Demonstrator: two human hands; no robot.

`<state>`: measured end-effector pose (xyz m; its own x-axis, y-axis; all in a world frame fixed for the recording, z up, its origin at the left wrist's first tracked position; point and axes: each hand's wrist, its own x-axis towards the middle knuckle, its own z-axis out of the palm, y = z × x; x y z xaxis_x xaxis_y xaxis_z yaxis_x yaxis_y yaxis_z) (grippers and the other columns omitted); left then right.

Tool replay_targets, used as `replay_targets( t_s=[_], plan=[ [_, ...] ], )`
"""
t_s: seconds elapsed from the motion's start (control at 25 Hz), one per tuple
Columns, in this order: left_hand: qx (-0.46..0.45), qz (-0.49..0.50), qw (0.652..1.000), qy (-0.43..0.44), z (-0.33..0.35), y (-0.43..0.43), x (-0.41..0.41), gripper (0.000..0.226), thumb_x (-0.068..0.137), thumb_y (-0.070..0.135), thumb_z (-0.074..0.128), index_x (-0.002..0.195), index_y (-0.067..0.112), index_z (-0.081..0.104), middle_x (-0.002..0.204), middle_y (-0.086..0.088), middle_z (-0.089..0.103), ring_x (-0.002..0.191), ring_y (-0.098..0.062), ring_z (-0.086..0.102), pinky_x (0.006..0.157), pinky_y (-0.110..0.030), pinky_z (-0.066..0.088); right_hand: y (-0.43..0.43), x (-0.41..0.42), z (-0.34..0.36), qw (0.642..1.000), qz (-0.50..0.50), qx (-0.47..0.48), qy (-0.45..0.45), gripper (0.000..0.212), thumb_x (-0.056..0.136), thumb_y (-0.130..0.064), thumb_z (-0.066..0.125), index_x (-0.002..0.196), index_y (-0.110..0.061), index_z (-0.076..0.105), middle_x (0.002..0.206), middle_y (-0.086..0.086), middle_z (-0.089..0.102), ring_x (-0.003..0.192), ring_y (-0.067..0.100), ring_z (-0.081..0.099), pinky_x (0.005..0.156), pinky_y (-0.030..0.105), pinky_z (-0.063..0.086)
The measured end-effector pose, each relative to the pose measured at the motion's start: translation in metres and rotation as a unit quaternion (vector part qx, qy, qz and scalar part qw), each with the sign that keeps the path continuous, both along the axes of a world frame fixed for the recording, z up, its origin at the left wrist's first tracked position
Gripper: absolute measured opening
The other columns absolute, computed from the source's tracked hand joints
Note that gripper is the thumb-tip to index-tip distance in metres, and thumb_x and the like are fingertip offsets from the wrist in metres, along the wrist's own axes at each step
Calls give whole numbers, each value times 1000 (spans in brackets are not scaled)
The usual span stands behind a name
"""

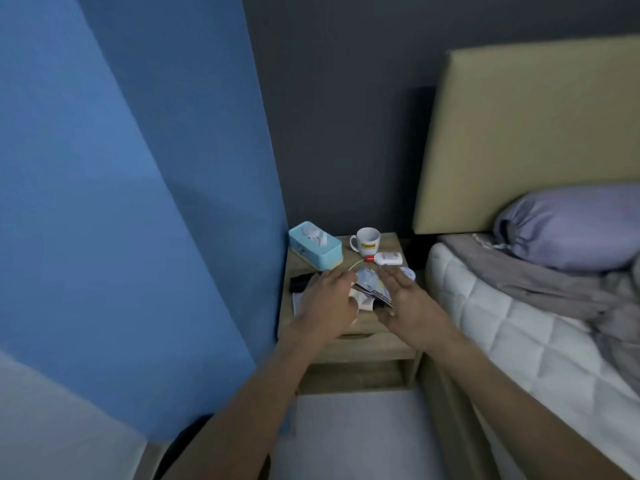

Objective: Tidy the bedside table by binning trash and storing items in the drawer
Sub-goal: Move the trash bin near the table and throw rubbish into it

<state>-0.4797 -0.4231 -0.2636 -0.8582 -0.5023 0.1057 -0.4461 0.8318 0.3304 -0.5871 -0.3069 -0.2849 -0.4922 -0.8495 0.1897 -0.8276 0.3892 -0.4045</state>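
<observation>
The bed (519,341) fills the right side, with a quilted white mattress, a rumpled grey sheet, a soft lilac pillow (568,230) and a flat tan padded headboard (530,133). Wedged between it and the blue wall stands the bedside table, its pale wood-grain tabletop (391,242) still crowded. By that, the tidying seems barely begun: nothing looks binned, the drawer (367,344) under the top is closed, and no bin is in view.

At the back left sits a rounded turquoise tissue box (314,245) with a white tissue poking up. Beside it stands a glossy white mug (366,241) with a yellow label, and just in front of that a small white plastic bottle (388,259) lies on its side, red cap to the left. A dark cylindrical object (301,283) lies at the left edge.

Both hands hover over the middle clutter. The left hand (327,299) is loosely curled, fingers apart, above papers. The right hand (405,299) is flat and spread, gripping nothing. Between them lie a crumpled, shiny bluish wrapper (369,279) and a dark printed packet (375,295), likely the trash to go first.
</observation>
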Motion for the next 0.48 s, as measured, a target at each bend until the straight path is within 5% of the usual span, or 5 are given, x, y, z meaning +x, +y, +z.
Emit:
replay_targets(
  t_s=[0.24,0.36,0.48],
  plan=[
    [44,25,997,54,176,86,69,35,88,14,52,122,17,55,125,-4,58,116,-21,51,96,-36,45,99,47,177,997,23,-57,-36,62,82,-19,61,139,-8,38,141,14,45,127,32,45,99,38,43],
    [66,43,994,79,218,125,99,32,91,18,52,123,19,56,125,-2,59,114,-20,53,94,-35,46,137,69,221,992,66,-104,-26,54,79,-23,59,131,-12,49,125,10,59,102,32,61,84,41,50],
    [83,57,987,121,242,157,119,28,92,26,51,119,25,58,121,2,63,109,-16,58,92,-36,49,162,82,249,985,92,-146,-25,43,81,-29,57,123,-17,55,118,2,64,98,23,63,82,31,49]
  ],
)
